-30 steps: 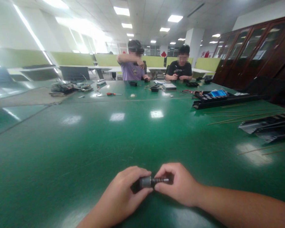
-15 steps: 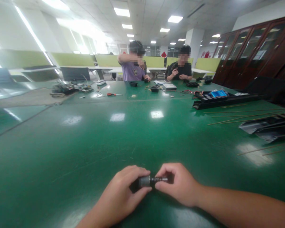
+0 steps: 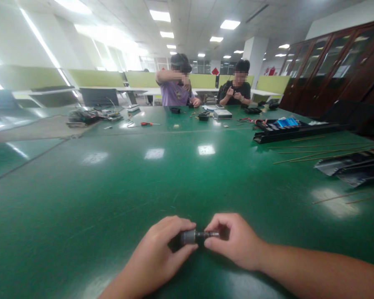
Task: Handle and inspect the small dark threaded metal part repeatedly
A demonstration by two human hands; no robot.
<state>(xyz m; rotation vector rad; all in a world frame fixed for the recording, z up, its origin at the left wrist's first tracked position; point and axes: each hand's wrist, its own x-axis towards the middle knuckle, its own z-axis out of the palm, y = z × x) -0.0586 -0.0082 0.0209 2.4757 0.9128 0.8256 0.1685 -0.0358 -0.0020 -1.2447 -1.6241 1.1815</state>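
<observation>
Low in the head view, a small metal cylinder with a thinner shaft [image 3: 189, 237] lies level between both hands, close to the green table [image 3: 127, 182]. My left hand [image 3: 165, 245] is closed on the thick grey body, thumb below and fingers above. The thumb and index finger of my right hand [image 3: 233, 241] pinch the thin dark shaft, whose bright tip shows between them. Whether the part touches the table cannot be made out.
Black metal rails [image 3: 293, 132] and thin rods [image 3: 318, 152] lie at the right. Farther back are a red screwdriver [image 3: 147, 123], a white box [image 3: 222, 113] and a heap of parts [image 3: 84, 116]. Two people [image 3: 176, 91] sit across the table.
Both hands hold almost the same pose; the metal part has shifted very slightly left. Across the table, the right-hand person's hands have come closer together.
</observation>
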